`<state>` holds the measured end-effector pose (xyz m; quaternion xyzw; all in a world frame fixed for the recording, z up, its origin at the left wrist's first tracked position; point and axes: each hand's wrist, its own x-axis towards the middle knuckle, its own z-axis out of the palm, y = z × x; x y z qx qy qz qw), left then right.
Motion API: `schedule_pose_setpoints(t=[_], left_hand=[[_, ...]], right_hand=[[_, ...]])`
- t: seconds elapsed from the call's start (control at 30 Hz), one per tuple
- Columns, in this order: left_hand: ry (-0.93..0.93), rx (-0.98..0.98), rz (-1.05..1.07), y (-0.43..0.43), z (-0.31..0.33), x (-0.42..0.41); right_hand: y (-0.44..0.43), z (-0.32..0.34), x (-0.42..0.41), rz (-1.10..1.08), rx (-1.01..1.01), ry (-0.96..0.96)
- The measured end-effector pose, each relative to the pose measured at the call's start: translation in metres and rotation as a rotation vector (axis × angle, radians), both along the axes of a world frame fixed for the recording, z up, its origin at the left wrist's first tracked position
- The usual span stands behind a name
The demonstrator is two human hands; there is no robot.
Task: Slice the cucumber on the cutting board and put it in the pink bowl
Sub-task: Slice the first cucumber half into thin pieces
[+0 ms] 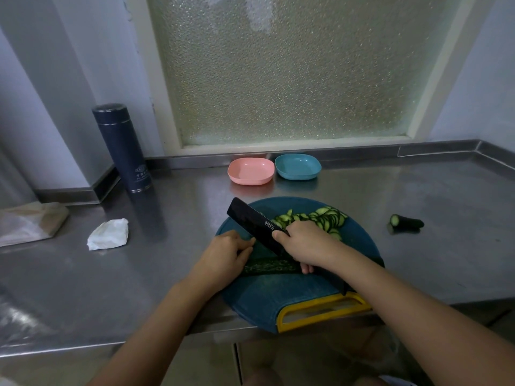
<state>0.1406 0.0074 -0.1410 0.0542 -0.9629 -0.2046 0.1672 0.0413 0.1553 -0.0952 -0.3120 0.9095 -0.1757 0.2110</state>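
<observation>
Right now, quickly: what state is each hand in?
Left hand: fingers curled, holds down the cucumber.
Right hand: grips the knife.

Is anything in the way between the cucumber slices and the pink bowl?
Nothing visible is. Only the board and counter lie between the slices and the pink bowl. The blue bowl sits to its right, and the knife is left of the slices.

Both forearms (pixel 156 316), left hand (pixel 227 247) and right hand (pixel 303 243) are bare; a pale patch (pixel 395 381) below may be clothing.
</observation>
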Motion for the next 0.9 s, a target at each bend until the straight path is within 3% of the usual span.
schedule_pose_setpoints(t=[0.33,0.9], left_hand=[[0.032,-0.008,-0.016,0.0003,-0.0016,0.0007],[0.047,-0.042,-0.025,0.0028,0.0020,0.0036]], right_hand=[[-0.0047,-0.0014,0.0026,0.021,0.043,0.103],[-0.0012,-0.0033,-0.0027,-0.008,0.004,0.012]])
